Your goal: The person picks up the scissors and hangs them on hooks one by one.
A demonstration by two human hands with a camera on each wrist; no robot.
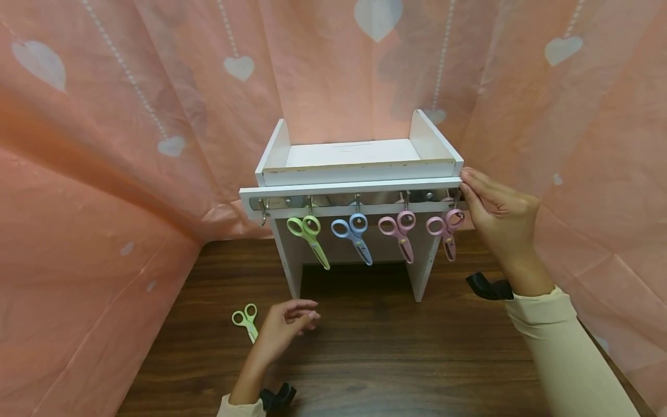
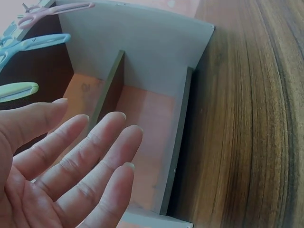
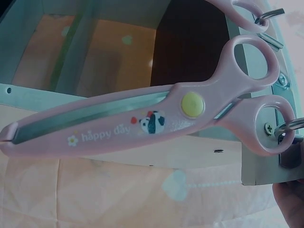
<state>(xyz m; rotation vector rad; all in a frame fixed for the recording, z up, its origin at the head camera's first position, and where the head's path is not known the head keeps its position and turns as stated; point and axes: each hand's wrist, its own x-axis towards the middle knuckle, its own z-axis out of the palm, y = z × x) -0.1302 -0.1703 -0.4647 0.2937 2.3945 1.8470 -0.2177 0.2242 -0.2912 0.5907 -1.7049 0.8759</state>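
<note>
My right hand [image 1: 502, 217] pinches the right end of a white board [image 1: 339, 188] with metal hooks, thumb in front. From its hooks hang a green pair of scissors [image 1: 311, 234], a blue pair [image 1: 356, 234], a pink pair [image 1: 400, 231] and, closest to my right hand, another pink pair [image 3: 156, 116] printed with a panda. The leftmost hook [image 1: 263, 211] bears nothing. Low in front of the rack, my left hand [image 1: 289, 324] hovers with loosely bent fingers, holding nothing. Beside it, a light green pair of scissors [image 1: 246, 318] lies on the table, its tip hidden behind that hand.
The hook board runs across the front of a white shelf unit [image 1: 292, 260], which has an upper tray [image 1: 354, 152] and side panels standing on the dark wooden table [image 1: 391, 359]. A pink curtain [image 1: 333, 87] with white hearts surrounds the back and sides.
</note>
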